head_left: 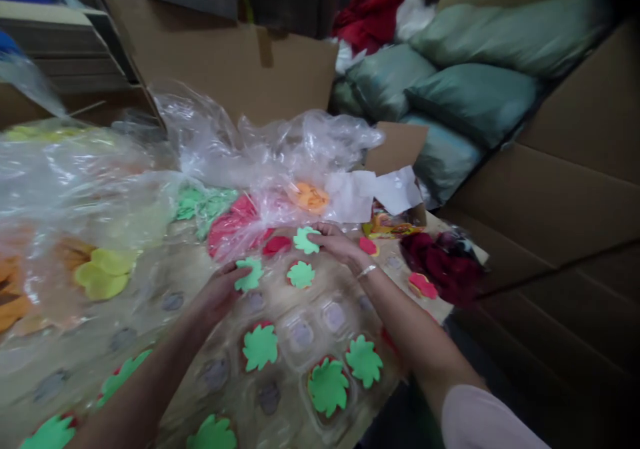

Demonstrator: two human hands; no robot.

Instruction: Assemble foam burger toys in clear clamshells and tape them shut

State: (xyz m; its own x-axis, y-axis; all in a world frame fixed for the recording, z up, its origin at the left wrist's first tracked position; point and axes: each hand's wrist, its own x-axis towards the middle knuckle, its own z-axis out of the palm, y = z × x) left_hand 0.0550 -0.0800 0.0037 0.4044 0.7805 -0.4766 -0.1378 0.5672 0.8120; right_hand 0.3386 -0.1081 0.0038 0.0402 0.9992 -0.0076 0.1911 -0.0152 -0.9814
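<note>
My left hand (pixel 226 288) is closed on the edge of a green leaf-shaped foam cutout (pixel 250 274), just above the table. My right hand (pixel 336 241) pinches a second green foam cutout (pixel 306 240) a little farther back. Between and below the hands lies a green cutout on a red piece (pixel 301 274). A red foam piece (pixel 277 245) rests behind it. Nearer to me, more green cutouts sit on red pieces, such as this stacked pair (pixel 261 347), among clear plastic trays (pixel 320 322) with round greyish spots. My fingertips are slightly blurred.
Clear plastic bags (pixel 85 202) of yellow, orange, green and red foam pieces cover the left and back. A small open box (pixel 395 222) and dark red cloth (pixel 443 266) lie at the right. Large cardboard (pixel 225 62) stands behind, with stuffed green sacks (pixel 475 99) to its right.
</note>
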